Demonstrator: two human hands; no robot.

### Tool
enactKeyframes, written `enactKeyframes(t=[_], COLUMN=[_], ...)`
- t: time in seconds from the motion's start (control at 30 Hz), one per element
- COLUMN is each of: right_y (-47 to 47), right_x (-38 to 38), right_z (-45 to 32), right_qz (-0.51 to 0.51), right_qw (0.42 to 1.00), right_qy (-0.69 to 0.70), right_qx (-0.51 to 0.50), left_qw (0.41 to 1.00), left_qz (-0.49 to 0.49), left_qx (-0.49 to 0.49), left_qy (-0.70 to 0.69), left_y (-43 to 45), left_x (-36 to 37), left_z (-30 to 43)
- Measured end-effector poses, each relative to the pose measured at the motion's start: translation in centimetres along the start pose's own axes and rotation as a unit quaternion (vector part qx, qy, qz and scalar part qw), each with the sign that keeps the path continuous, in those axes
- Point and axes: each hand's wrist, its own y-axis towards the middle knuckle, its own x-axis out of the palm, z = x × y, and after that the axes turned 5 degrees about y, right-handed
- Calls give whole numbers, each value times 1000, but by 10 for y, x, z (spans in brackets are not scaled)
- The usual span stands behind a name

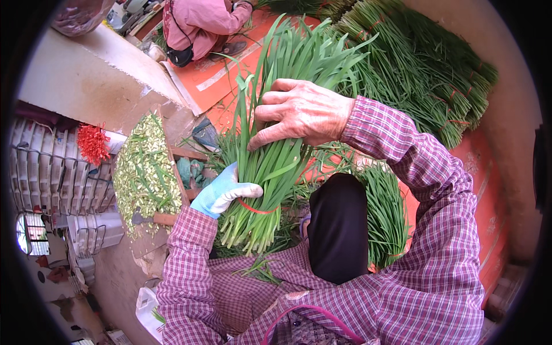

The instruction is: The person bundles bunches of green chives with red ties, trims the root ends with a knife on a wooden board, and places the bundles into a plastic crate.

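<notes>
A bunch of garlic chives (276, 164) leans upright before me, pale cut ends down and leaf tips up. A red band (257, 208) rings it near the base. My left hand (224, 192), in a light blue glove with a pale coated palm, grips the bunch beside this band, its thumb across the front. My right hand (297, 113) is bare and reaches over from the right. Its bent fingers lie over the upper leaves at the bunch's left side. Some fingertips are hidden among the leaves. Loose green leaves (264, 269) lie on my checked clothing.
Left of me, a board (176, 172) bears a heap of chopped pale stems (142, 172) and a wooden-handled blade (161, 218). Red ties (92, 144) hang beyond it. Banded chive bundles (414, 73) are piled upper right; another bundle (386, 211) lies by my knee. A person (202, 28) crouches ahead.
</notes>
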Motion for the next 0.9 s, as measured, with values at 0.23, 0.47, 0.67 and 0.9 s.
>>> enactKeyframes(t=[0.23, 0.47, 0.67, 0.9], right_y=[-20, 29, 96, 122], right_x=[-9, 5, 45, 56], right_z=[-43, -192, -244, -273], right_qz=[216, 353, 327, 266], right_qw=[912, 851, 833, 844], right_qy=[-119, 293, 397, 421], right_qx=[328, 254, 203, 198], left_qw=[957, 917, 902, 877], left_qz=[198, 347, 387, 425], left_qx=[34, 56, 32, 20], left_qy=[-211, -187, -187, -225], left_y=[-111, -220, -285, -327], left_x=[36, 30, 52, 67], left_z=[-46, -60, -53, -73])
